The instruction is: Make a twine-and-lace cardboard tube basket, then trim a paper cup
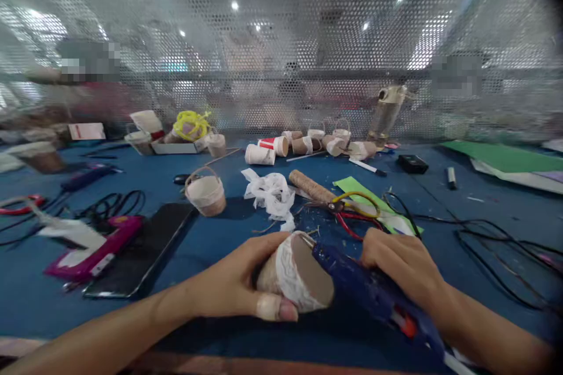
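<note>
The left hand (259, 281) grips a brown cup (313, 275) low over the near part of the blue table (229, 337), tilted so that its mouth faces the glue gun (373, 293). The thumb presses the near side of the cup and the other fingers wrap its far side, though their tips are hidden behind it. The right hand (400, 263), to the right of the cup, has its fingers curled close together around the glue gun's body; whether one is squeezing the trigger cannot be told.

The step in hand looks like running glue along the cup's rim, where a white lace band (288, 272) circles the outside. The nozzle points at the far edge of the mouth (whether it truly touches is hard to judge). Done well, this would call for a thin, even bead laid right at the edge, with the cup turned little by little by the left hand and the gun held steady. The thumb rests on the lace itself, so it would be wise to shift it before hot glue comes round to that side. A firm but light grip should serve, since a paper-like wall may buckle.

Beyond the cup lie a loose heap of white lace (272, 193), a roll of twine (310, 186) and scissors (338, 205), all well placed for reaching.
</note>
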Tool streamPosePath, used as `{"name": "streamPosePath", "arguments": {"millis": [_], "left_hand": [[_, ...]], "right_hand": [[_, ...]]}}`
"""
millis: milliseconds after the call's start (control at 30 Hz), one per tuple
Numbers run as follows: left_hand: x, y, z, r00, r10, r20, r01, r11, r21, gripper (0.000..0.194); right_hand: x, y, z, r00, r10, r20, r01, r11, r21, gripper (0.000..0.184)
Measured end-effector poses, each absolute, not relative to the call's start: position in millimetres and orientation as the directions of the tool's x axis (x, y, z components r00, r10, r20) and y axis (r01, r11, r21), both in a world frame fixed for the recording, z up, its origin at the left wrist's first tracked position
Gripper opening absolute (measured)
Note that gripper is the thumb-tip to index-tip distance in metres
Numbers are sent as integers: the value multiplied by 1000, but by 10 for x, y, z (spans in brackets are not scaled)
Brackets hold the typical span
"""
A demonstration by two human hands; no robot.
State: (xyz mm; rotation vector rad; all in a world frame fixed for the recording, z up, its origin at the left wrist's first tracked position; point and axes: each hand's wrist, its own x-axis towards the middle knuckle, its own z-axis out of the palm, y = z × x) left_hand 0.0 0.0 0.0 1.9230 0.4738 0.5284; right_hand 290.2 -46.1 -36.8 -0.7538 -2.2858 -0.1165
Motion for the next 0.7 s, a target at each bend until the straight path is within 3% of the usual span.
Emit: {"name": "streamPosePath", "arguments": {"millis": [267, 700], "left_hand": [[-4, 15, 1, 833, 535, 142, 143, -455, 879, 68], [-11, 11, -14, 839, 528, 129, 121, -413, 903, 72]], "right_hand": [[2884, -437, -367, -575, 504, 645, 565, 814, -133, 25], [2893, -464, -309, -568, 474, 672, 533, 834, -138, 25]]}}
